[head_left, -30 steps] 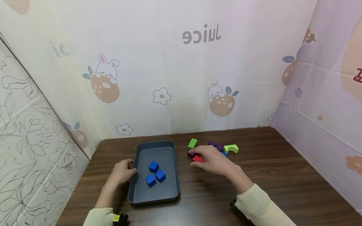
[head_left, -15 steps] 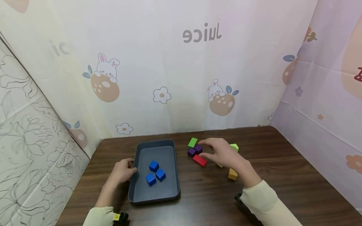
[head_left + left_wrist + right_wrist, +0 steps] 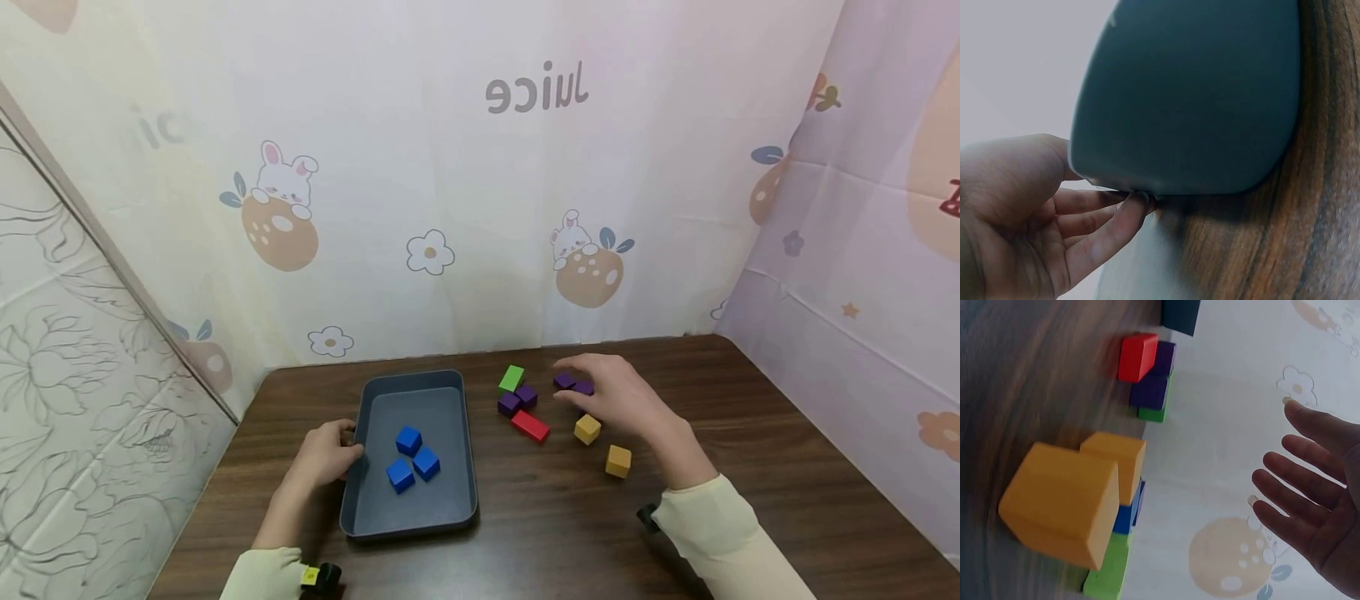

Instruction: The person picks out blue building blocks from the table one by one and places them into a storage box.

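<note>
My left hand (image 3: pixel 327 455) grips the left wall of a dark grey rectangular tray (image 3: pixel 453 500); in the left wrist view, the fingers (image 3: pixel 1110 234) curl against its underside edge. Inside the tray lie three blue cubes (image 3: pixel 401 476). Over the block pile at the right, my right hand (image 3: pixel 611 396) hovers with thumb and fingers spread and nothing between them. Near its fingertips are purple cubes (image 3: pixel 564 381). A yellow cube (image 3: pixel 587 429) sits below the hand, another yellow cube (image 3: pixel 618 462) nearer the front. The right wrist view shows a blue block (image 3: pixel 1124 517) and a light green arch block (image 3: pixel 1109 569).
Between tray and right hand, a green block (image 3: pixel 512 379), two purple cubes (image 3: pixel 509 405) and a red block (image 3: pixel 530 427) lie close together. The wooden table (image 3: pixel 540 533) ends at a printed curtain (image 3: pixel 480 308) behind, with another curtain along the right side.
My right hand has moved right and slightly back from the red block, uncovering the red block, purple cubes and yellow cubes. The left hand and tray have stayed in place.
</note>
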Motion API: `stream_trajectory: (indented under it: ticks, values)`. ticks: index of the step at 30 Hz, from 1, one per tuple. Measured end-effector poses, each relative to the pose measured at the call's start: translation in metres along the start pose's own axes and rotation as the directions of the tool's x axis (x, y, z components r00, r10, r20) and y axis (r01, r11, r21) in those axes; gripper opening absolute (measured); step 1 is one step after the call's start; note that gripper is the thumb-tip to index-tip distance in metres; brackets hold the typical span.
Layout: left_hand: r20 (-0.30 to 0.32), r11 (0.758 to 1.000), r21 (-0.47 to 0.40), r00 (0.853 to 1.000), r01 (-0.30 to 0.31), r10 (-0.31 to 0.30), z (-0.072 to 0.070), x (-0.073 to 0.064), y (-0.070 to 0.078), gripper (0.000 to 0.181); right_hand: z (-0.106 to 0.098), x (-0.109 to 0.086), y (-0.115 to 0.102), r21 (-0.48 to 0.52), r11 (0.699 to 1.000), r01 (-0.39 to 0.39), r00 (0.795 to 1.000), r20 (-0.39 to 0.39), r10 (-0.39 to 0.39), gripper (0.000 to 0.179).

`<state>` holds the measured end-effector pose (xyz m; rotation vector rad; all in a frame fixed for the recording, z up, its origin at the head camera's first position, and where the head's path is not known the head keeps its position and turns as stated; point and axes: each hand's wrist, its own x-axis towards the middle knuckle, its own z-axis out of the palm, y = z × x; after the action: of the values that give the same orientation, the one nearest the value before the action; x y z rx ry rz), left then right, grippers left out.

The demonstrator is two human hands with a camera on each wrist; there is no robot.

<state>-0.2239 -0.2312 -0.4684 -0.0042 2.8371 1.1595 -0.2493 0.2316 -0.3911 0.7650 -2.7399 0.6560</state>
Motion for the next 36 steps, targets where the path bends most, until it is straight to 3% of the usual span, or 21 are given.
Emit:
stream_trajectory:
  ticks: [5, 25, 36]
  values:
    - [0.002, 1.000, -0.007, 1.000, 0.003, -0.003, 0.001, 0.000, -0.001, 0.048, -0.005, -0.004, 0.010, -0.030, 0.999, -0.010, 1.000, -0.018, 0.009, 0.043]
    - [-0.003, 1.000, -0.012, 1.000, 0.014, -0.014, 0.002, -0.001, -0.001, 0.049, -0.005, -0.024, 0.053, -0.065, 0.993, -0.101, 0.992, 0.066, 0.105, 0.039]
    - [0.000, 1.000, -0.014, 1.000, 0.012, -0.012, 0.001, 0.000, 0.000, 0.049, 0.002, -0.022, 0.059, -0.093, 0.988, -0.122, 0.985, 0.113, 0.132, 0.043]
